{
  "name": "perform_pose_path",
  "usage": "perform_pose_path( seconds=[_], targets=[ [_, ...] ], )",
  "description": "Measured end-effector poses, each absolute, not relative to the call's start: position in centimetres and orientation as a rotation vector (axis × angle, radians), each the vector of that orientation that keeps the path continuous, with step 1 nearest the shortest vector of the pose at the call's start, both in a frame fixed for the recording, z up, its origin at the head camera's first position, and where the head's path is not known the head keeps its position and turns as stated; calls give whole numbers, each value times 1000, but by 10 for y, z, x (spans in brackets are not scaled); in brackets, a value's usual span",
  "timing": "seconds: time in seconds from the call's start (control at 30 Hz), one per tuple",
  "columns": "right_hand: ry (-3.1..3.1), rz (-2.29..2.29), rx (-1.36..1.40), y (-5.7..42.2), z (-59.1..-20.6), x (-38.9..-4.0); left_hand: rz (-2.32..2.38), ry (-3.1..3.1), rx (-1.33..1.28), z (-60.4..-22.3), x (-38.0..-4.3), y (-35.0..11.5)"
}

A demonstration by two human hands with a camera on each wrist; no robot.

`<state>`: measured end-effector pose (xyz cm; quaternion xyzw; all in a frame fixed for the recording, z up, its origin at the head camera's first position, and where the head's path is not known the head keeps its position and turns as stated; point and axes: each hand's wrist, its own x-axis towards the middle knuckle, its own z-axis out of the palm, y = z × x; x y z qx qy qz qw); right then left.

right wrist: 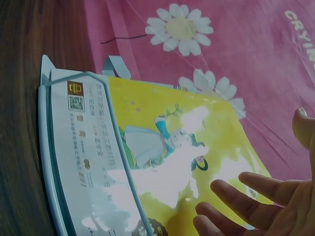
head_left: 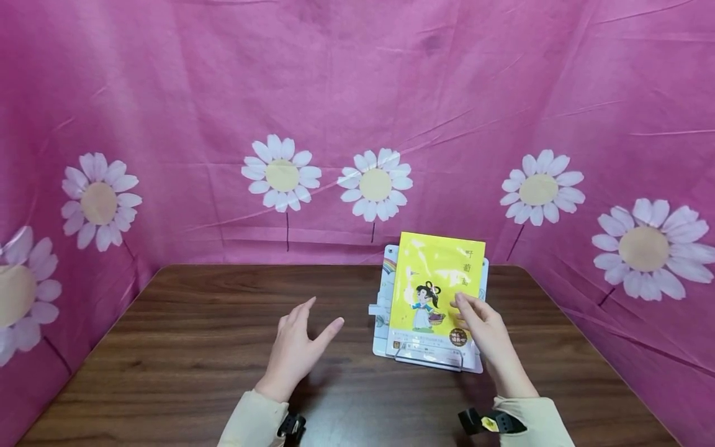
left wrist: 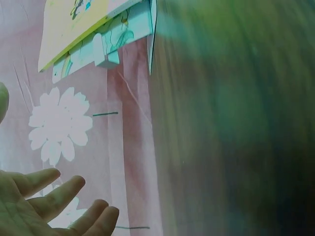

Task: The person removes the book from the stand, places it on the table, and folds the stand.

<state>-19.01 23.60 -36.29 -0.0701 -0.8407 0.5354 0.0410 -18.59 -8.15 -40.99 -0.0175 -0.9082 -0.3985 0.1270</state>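
Head view: yellow book [head_left: 430,292] in pale blue bookstand [head_left: 385,304], left hand [head_left: 296,351] and right hand [head_left: 487,332] with grip spread.

Yellow book [right wrist: 167,160]: strong white glare in right wrist view.
Surface [head_left: 184,347]: soft shadows; blurred in left wrist view.
Flower [left wrist: 60,125]: overexposed there.

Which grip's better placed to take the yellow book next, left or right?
Right, likely. The right grip is at the right side of the yellow book, contact unclear; the left grip hangs open over the table, apart from the book.
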Motion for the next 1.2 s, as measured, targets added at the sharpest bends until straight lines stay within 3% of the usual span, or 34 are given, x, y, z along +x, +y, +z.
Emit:
perform_pose_path(
  seconds=[1.2],
  targets=[
    [-2364, 1679, -589, 283, -383, -201, -1652, -2604, -172, -422, -202, -14]
  ],
)
